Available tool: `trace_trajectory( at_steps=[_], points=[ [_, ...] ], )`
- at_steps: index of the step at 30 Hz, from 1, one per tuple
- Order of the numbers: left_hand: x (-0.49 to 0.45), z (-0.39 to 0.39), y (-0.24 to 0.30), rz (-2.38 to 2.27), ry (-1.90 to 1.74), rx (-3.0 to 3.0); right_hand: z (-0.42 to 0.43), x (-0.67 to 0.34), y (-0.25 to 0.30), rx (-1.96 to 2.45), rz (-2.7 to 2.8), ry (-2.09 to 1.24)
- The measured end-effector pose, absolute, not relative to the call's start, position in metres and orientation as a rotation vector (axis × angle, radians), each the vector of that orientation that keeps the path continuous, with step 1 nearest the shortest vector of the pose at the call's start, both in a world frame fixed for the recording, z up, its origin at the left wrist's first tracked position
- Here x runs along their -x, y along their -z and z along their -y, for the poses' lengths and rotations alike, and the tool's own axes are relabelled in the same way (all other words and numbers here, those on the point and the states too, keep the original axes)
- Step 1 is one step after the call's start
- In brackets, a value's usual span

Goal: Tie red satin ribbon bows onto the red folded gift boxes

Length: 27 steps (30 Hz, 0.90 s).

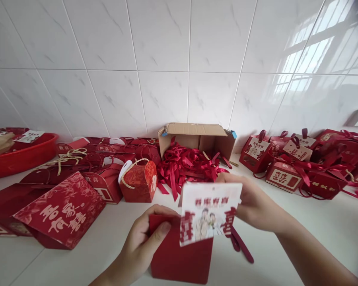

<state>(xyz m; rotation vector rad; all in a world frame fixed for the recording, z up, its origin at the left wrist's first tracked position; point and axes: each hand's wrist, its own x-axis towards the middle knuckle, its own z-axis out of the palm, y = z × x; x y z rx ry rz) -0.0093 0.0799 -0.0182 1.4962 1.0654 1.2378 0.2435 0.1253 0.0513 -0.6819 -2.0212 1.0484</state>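
Observation:
My left hand (147,238) grips the upper left edge of a plain red gift box (181,258), thumb on its near face and fingers behind. My right hand (250,202) pinches a white printed card (210,214) with red characters and a couple's picture. The card is tilted and covers the upper right of the box; whether the two are joined I cannot tell. Beneath my right hand, a dark red ribbon strip (241,248) lies on the counter. Behind the box is a heap of red ribbons (189,165), spilling from a cardboard box (193,129) lying on its side.
Several red gift boxes crowd the left, including a rope-handled one (140,182) and one with white characters (61,212). A red basin (41,153) stands far left. More ribbon-tied boxes (283,174) fill the right side. A tiled wall (167,95) bounds the white counter (310,226).

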Motion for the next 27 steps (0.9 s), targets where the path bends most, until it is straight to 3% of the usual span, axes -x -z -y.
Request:
trace_trajectory(
  at_steps=[7,13,19,27],
  points=[
    [0.006,-0.077,0.027,-1.036,-1.343,-1.727,-0.107,-0.246,-0.063,0.65,2.596,-1.014],
    [0.008,-0.088,0.034,-1.084,-1.452,-1.721,-0.104,-0.226,-0.054,0.503,2.484,-1.22],
    [0.009,-0.091,0.038,-1.061,-1.359,-1.547,-0.102,-0.224,-0.046,0.409,2.196,-1.72],
    [0.001,-0.069,0.016,-0.942,-1.27,-1.374,-0.085,-0.204,-0.033,0.859,2.069,-1.251]
  ],
)
